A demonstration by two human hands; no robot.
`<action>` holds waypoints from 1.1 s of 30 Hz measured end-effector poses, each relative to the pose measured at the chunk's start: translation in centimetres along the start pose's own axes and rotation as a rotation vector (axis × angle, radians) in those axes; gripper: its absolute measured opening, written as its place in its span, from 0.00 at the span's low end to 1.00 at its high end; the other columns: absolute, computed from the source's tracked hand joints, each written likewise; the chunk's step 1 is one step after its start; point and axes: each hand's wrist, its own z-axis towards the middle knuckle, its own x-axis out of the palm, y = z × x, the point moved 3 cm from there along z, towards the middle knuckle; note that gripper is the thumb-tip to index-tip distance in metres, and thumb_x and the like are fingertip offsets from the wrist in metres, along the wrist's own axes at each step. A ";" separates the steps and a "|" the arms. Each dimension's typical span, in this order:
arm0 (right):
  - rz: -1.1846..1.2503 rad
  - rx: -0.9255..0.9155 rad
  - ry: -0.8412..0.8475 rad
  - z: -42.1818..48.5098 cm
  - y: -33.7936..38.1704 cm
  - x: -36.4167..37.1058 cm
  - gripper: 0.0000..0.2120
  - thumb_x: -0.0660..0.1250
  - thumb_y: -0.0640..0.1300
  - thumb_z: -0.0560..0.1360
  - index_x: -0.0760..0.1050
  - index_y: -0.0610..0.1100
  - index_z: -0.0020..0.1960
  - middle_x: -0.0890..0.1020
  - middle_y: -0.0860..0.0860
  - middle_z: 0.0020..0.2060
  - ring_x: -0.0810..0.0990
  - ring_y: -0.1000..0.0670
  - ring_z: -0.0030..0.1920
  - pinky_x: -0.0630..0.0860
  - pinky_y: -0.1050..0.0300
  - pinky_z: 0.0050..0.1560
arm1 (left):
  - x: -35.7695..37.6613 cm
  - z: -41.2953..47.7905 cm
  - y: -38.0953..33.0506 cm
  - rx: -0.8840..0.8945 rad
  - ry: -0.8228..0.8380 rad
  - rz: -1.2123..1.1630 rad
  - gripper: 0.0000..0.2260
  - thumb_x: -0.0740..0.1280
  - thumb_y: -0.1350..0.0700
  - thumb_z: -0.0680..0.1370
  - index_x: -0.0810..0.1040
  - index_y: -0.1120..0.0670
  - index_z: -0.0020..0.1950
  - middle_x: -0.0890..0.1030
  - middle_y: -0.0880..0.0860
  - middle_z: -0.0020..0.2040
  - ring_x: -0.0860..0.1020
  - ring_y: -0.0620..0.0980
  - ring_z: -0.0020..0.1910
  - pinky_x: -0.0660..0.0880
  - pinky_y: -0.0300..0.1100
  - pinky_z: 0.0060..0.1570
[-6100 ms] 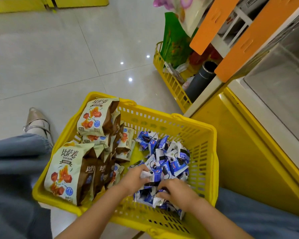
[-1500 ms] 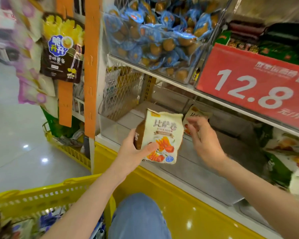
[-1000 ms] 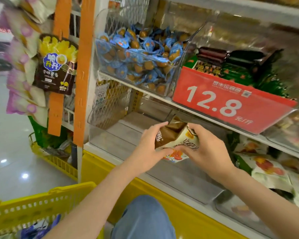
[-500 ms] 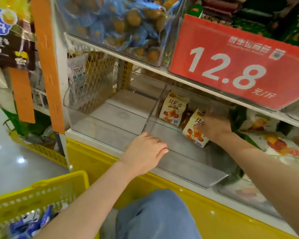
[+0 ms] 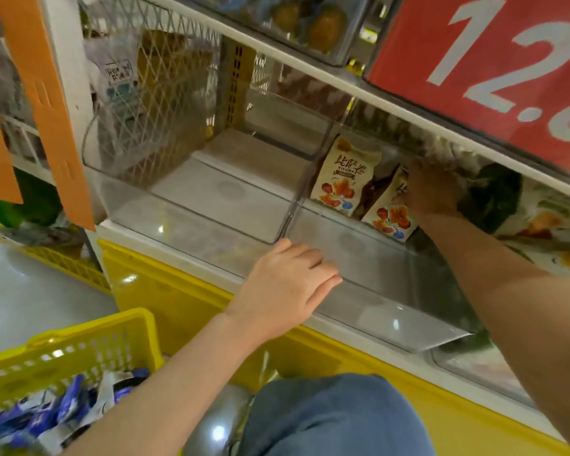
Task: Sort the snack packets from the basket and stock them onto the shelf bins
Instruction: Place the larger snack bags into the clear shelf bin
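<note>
Shelf: white-edged, over a yellow base; clear bins sit side by side on it
Sign: red with white numerals; hangs at upper right, above the bins
Left bin: clear; next to the mesh side wall
Right bin: clear; touches the left bin; two packets at its back
Basket: yellow, lower left; blue packets piled inside
Left hand: fingers straight, relaxed; lies on the right bin's front rim; holds nothing
Right hand: deep in the right bin, against the tilted packet's top; fingers hidden; cannot tell whether it grips
Upright packet: cream, orange print; back left of the right bin
Tilted packet: same kind; just beside the upright packet; touches the right hand
</note>
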 end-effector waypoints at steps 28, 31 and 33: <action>0.648 -0.665 0.076 -23.8 12.5 -12.7 0.18 0.56 0.49 0.80 0.67 0.43 0.67 0.73 0.47 0.61 0.71 0.49 0.61 0.63 0.60 0.61 | -10.0 -11.6 0.5 -0.438 -0.063 0.189 0.16 0.53 0.52 0.78 0.77 0.55 0.54 0.78 0.52 0.47 0.76 0.52 0.47 0.72 0.46 0.48; 0.729 -0.759 0.060 -26.0 17.4 -13.8 0.15 0.58 0.48 0.80 0.71 0.43 0.63 0.76 0.48 0.53 0.74 0.49 0.54 0.68 0.57 0.55 | -13.3 -18.1 3.0 -0.629 -0.133 0.262 0.14 0.55 0.53 0.79 0.77 0.55 0.55 0.79 0.52 0.48 0.76 0.53 0.48 0.71 0.48 0.49; 0.761 -0.834 0.096 -27.9 21.4 -13.6 0.15 0.58 0.49 0.80 0.71 0.43 0.63 0.76 0.49 0.53 0.74 0.50 0.54 0.68 0.57 0.55 | -15.3 -23.3 4.9 -0.786 -0.154 0.332 0.10 0.60 0.57 0.79 0.76 0.57 0.56 0.78 0.55 0.49 0.76 0.56 0.48 0.71 0.51 0.50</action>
